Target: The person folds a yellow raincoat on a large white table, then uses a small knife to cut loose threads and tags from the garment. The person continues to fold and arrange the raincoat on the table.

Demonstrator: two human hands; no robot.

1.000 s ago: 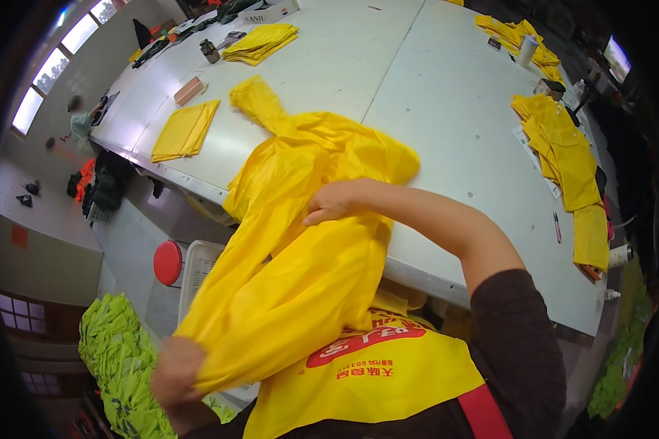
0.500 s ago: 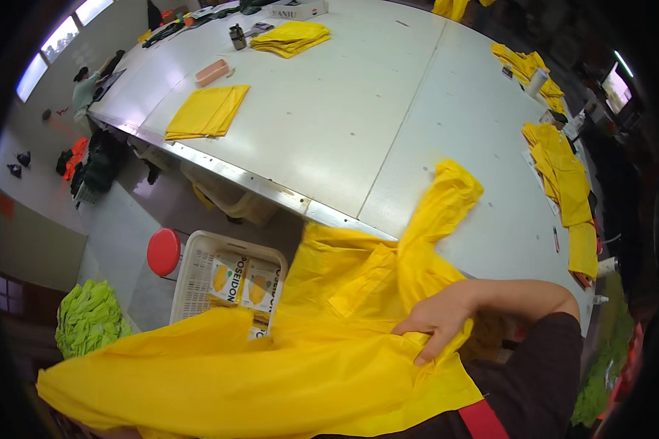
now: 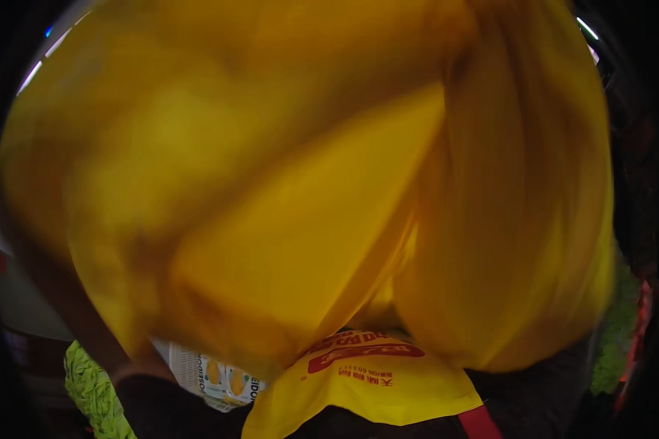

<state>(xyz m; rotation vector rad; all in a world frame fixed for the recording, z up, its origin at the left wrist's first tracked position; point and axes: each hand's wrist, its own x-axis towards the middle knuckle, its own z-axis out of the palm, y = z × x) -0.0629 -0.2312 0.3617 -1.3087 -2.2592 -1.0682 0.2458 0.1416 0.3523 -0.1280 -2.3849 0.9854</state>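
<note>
Right now the yellow garment [image 3: 300, 190] billows up, blurred, filling the view above the white basket [image 3: 198, 366]. Both hands are hidden behind it, so their grip I cannot tell. Seemingly mid-shake; next needs laying it flat.

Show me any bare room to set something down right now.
None shows. The blurred yellow garment fills nearly the whole view and hides any surface. Below it are crowded: a white basket, green cloth and a yellow vest.

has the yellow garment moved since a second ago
Yes. The yellow garment has come up toward the camera and now hides the table it lay over; only the white basket below still shows.
</note>
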